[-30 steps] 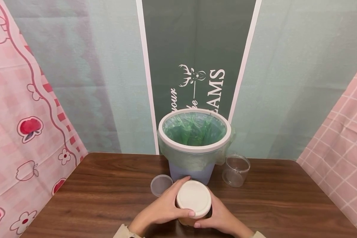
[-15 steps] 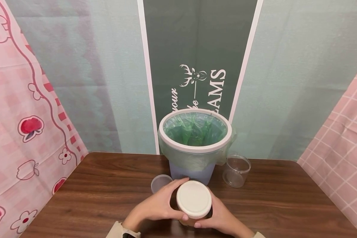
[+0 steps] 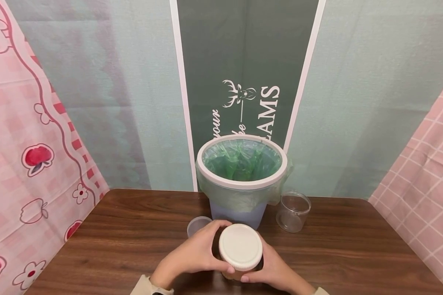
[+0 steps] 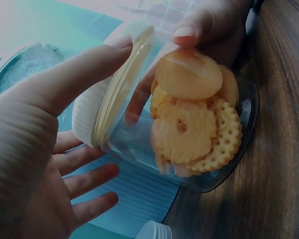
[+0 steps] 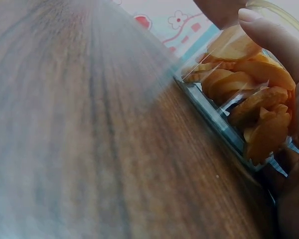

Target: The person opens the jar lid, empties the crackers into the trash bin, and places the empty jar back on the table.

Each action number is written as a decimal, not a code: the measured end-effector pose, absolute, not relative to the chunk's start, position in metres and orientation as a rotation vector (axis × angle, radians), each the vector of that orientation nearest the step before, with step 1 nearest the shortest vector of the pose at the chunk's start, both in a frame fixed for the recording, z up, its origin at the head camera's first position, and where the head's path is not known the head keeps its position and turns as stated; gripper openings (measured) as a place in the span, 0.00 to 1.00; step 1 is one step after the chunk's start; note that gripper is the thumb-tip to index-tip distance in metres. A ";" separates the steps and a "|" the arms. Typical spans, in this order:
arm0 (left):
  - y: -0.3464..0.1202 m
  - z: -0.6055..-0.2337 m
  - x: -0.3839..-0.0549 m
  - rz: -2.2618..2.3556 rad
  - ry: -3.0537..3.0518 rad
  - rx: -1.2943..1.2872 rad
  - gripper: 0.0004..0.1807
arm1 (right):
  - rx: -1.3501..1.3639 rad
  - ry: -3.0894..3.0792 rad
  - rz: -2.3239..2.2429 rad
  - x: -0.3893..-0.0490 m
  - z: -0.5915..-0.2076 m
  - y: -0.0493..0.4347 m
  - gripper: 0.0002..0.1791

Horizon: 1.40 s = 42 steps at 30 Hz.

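A clear jar (image 4: 132, 155) of round crackers (image 4: 182, 132) stands at the table's front, topped by a white ribbed screw lid (image 3: 240, 246). My right hand (image 3: 275, 268) grips the jar's side, its thumb lying along the clear wall below the lid. On the other side, my left hand (image 3: 193, 254) is spread around the lid. Its thumb touches the lid's near edge, while its fingers extend loosely and a gap shows between the index finger and the lid in the head view.
Directly behind the jar is a trash bin (image 3: 241, 184) lined with a green bag. A clear jar without a lid (image 3: 293, 213) stands to its right. A translucent round lid (image 3: 195, 224) lies left, partly behind my left hand, on the wooden table (image 3: 354, 246).
My left hand has shifted slightly left, its fingers loosening from around the lid so that a gap appears. My right hand and the jar have stayed in place.
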<state>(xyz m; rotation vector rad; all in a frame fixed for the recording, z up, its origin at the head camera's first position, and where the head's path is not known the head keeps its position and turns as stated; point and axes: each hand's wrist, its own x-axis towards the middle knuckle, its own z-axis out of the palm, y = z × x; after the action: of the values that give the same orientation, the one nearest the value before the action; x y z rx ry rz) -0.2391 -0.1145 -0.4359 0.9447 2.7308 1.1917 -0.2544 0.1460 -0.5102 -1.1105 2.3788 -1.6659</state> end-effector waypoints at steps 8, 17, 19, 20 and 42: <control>-0.103 -0.438 -0.232 1.077 2.833 0.965 0.63 | -1.165 2.378 -1.671 -0.254 -0.511 0.146 0.57; -0.103 -0.442 -0.232 1.220 2.706 0.961 0.60 | -1.134 2.379 -1.668 -0.255 -0.512 0.146 0.57; -0.106 -0.442 -0.233 1.269 2.650 0.935 0.57 | -1.121 2.385 -1.664 -0.254 -0.511 0.146 0.58; -0.108 -0.441 -0.234 1.287 2.628 0.927 0.55 | -1.120 2.389 -1.662 -0.254 -0.511 0.145 0.58; -0.113 -0.436 -0.237 1.223 2.724 0.915 0.54 | -1.062 2.411 -1.655 -0.252 -0.511 0.145 0.58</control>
<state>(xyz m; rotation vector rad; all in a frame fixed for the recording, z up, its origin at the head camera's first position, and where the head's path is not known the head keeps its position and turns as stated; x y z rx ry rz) -0.2370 -0.1130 -0.4355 0.9153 2.7236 1.2231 -0.2525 0.1452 -0.5107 -1.0619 2.4112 -1.6548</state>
